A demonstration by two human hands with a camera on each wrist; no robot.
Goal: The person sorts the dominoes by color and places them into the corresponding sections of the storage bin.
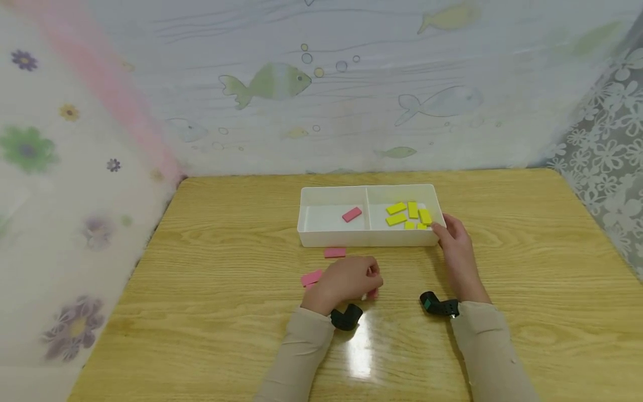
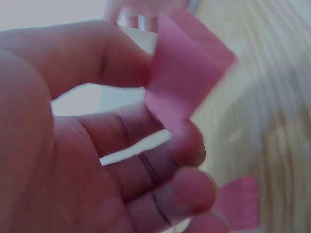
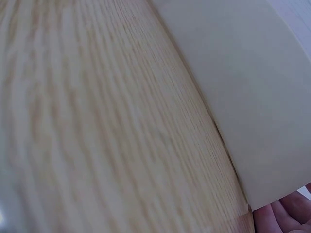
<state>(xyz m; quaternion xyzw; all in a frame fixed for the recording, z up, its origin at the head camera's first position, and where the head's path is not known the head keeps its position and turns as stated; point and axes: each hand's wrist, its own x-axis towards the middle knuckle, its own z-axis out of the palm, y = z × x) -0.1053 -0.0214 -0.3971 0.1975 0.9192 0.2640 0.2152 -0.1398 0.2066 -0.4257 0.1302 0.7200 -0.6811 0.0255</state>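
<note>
My left hand (image 1: 348, 281) is over the table in front of the white two-part box (image 1: 369, 239). In the left wrist view it pinches a pink block (image 2: 192, 73) between thumb and fingers. At the box's front right corner, my right hand (image 1: 459, 254) grips the wall, its thumb at the rim; its fingers (image 3: 279, 216) show at the edge of the right wrist view. One pink block (image 1: 351, 214) lies in the left compartment. Several yellow blocks (image 1: 396, 208) lie in the right one.
A pink block (image 1: 335, 253) lies on the wooden table (image 1: 221, 268) just before the box. More pink blocks (image 1: 311, 277) lie by my left hand, partly hidden by it. Patterned curtains (image 1: 351, 128) stand behind the table and at both sides.
</note>
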